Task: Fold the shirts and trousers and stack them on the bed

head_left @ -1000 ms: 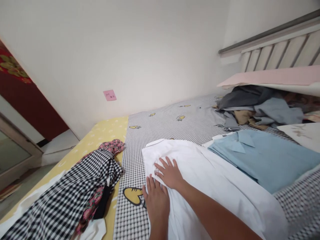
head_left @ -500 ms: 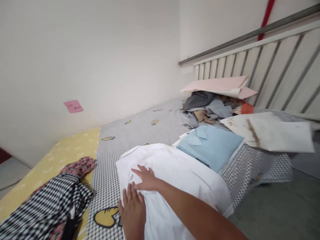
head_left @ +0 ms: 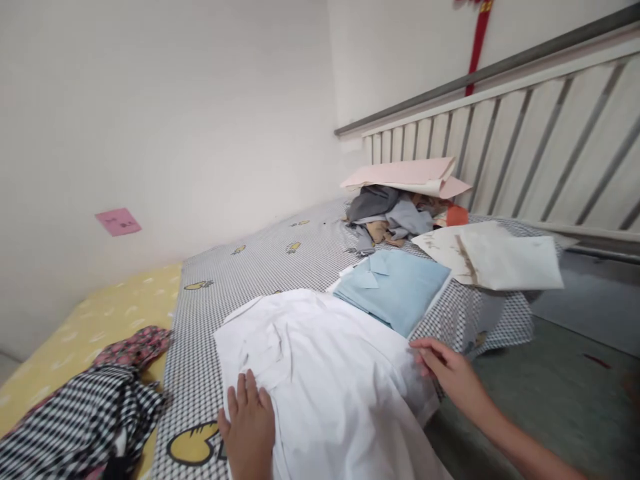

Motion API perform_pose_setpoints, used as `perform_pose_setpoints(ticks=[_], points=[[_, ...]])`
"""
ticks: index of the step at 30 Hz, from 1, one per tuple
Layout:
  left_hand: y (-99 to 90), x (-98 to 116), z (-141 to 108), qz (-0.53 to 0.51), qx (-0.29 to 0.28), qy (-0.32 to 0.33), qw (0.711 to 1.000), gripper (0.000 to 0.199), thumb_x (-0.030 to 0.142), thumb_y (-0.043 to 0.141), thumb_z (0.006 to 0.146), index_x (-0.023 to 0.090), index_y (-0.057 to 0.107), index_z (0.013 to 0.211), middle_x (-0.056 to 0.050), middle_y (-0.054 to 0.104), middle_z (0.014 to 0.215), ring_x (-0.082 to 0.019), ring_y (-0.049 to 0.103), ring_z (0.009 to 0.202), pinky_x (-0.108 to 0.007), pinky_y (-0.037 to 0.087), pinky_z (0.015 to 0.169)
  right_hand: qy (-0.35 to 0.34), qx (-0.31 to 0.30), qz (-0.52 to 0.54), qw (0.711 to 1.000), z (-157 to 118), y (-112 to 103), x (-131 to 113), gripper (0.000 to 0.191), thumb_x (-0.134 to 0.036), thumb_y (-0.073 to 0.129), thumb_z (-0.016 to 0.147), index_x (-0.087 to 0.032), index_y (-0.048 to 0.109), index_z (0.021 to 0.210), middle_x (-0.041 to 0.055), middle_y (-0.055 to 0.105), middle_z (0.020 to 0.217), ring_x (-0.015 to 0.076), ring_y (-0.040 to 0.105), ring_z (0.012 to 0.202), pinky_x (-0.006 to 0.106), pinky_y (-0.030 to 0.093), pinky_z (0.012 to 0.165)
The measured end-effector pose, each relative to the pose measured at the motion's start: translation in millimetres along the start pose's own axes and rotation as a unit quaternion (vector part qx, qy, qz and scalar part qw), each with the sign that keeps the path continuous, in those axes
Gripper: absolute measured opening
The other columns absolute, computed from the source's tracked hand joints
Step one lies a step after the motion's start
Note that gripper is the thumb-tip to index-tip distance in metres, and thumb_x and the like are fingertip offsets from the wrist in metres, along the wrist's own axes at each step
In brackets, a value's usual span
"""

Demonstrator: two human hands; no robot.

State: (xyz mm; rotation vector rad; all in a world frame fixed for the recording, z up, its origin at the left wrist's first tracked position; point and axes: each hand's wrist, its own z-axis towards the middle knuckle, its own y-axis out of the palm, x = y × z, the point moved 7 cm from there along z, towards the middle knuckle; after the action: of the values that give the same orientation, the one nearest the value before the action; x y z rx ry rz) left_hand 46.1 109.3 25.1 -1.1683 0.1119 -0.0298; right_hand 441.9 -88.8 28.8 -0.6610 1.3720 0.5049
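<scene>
A white garment (head_left: 330, 367) lies spread over the near part of the bed, a little rumpled near its upper left. My left hand (head_left: 249, 423) rests flat on its left side, fingers apart. At the garment's right edge my right hand (head_left: 443, 363) has its fingers pinched together on the white fabric. Just beyond the garment sits a folded light blue shirt (head_left: 395, 287) with its collar facing up, on top of something white.
Checked clothing (head_left: 85, 413) lies at the left on a yellow sheet (head_left: 135, 293). Farther back are crumpled clothes (head_left: 385, 213) under a pink folded sheet (head_left: 400, 175), a white packet (head_left: 520, 260) and a slatted rail (head_left: 530, 147). A pink note (head_left: 119, 222) is on the wall.
My right hand has moved from the garment's upper left to its right edge and closed there. My left hand stays on the garment's left side. The view has turned slightly right.
</scene>
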Motion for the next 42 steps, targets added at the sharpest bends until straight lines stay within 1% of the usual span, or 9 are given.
perform_pose_setpoints(ticks=[4,8,12,16,20,26,30,36,42], points=[[1.8,0.1,-2.7,0.019,0.031,0.004,0.999,0.054,0.027,0.024,0.103,0.018,0.046,0.151,-0.006,0.047,0.158,-0.032,0.041,0.147,-0.056,0.034,0.118,-0.091,-0.090,-0.055,0.990,51.7,76.9,-65.8,0.034,-0.043,0.051,0.086,-0.020,0.070,0.104,0.0027,0.072,0.083,0.0161,0.064,0.060,0.029,0.051,0.063],[8.1,-3.5,-3.1,0.023,0.039,-0.003,0.999,0.054,0.027,0.027,0.102,0.020,0.048,0.150,-0.006,0.049,0.157,-0.032,0.043,0.146,-0.057,0.034,0.118,-0.118,-0.089,-0.285,0.947,115.5,166.5,-103.4,0.037,-0.021,0.041,0.094,-0.022,0.072,0.112,0.0049,0.071,0.117,0.0126,0.069,0.079,0.025,0.050,0.078],[19.4,-7.9,-2.8,0.017,0.037,-0.009,0.999,0.054,0.027,0.029,0.100,0.024,0.048,0.151,-0.004,0.049,0.157,-0.030,0.044,0.146,-0.056,0.037,0.117,-0.118,-0.100,-0.361,0.920,159.7,235.1,-108.8,0.039,-0.017,0.041,0.096,-0.024,0.075,0.114,0.0091,0.067,0.127,0.0203,0.067,0.108,0.030,0.046,0.089],[27.3,-10.7,-4.1,0.008,0.043,-0.021,0.999,0.054,0.028,0.030,0.100,0.026,0.047,0.151,-0.003,0.049,0.157,-0.030,0.044,0.146,-0.056,0.036,0.117,-0.083,-0.123,-0.425,0.893,180.7,272.8,-90.6,0.030,-0.029,0.054,0.093,-0.019,0.077,0.109,0.0181,0.066,0.127,0.0320,0.061,0.120,0.044,0.043,0.098],[27.1,-8.8,-5.1,-0.002,0.037,-0.024,0.999,0.054,0.027,0.032,0.099,0.026,0.049,0.150,-0.004,0.051,0.155,-0.031,0.046,0.144,-0.059,0.035,0.117,-0.028,-0.137,-0.475,0.869,204.8,283.4,-72.8,0.029,-0.028,0.063,0.085,-0.017,0.077,0.109,0.0212,0.071,0.117,0.0367,0.062,0.120,0.057,0.037,0.103],[17.9,-6.0,-5.0,-0.019,0.033,-0.036,0.999,0.054,0.025,0.031,0.098,0.024,0.053,0.148,-0.005,0.054,0.154,-0.030,0.044,0.145,-0.058,0.030,0.119,0.022,-0.142,-0.503,0.852,236.9,274.7,-68.1,0.033,-0.029,0.063,0.085,-0.018,0.074,0.114,0.0202,0.070,0.122,0.0334,0.063,0.120,0.051,0.043,0.099],[17.1,-5.2,-4.8,-0.021,0.041,-0.028,0.999,0.055,0.026,0.030,0.098,0.022,0.054,0.147,-0.007,0.054,0.154,-0.032,0.045,0.145,-0.058,0.032,0.118,0.005,-0.148,-0.501,0.852,230.4,272.9,-65.7,0.038,-0.046,0.061,0.087,-0.019,0.075,0.110,0.0170,0.072,0.121,0.0342,0.062,0.121,0.055,0.037,0.105],[21.1,-7.4,-4.8,-0.028,0.047,-0.034,0.998,0.054,0.026,0.031,0.097,0.024,0.055,0.146,-0.005,0.055,0.153,-0.032,0.047,0.143,-0.059,0.034,0.116,0.001,-0.130,-0.487,0.864,224.8,277.6,-64.3,0.023,-0.025,0.062,0.083,-0.019,0.078,0.099,0.0163,0.075,0.112,0.0324,0.066,0.113,0.049,0.044,0.096],[25.8,-8.9,-5.4,-0.046,0.038,-0.037,0.998,0.054,0.026,0.032,0.097,0.024,0.055,0.147,-0.006,0.053,0.154,-0.032,0.044,0.145,-0.059,0.030,0.119,-0.009,-0.081,-0.461,0.884,234.5,265.1,-77.5,0.029,-0.029,0.054,0.090,-0.024,0.078,0.106,0.0149,0.075,0.109,0.0282,0.068,0.106,0.042,0.048,0.087]])
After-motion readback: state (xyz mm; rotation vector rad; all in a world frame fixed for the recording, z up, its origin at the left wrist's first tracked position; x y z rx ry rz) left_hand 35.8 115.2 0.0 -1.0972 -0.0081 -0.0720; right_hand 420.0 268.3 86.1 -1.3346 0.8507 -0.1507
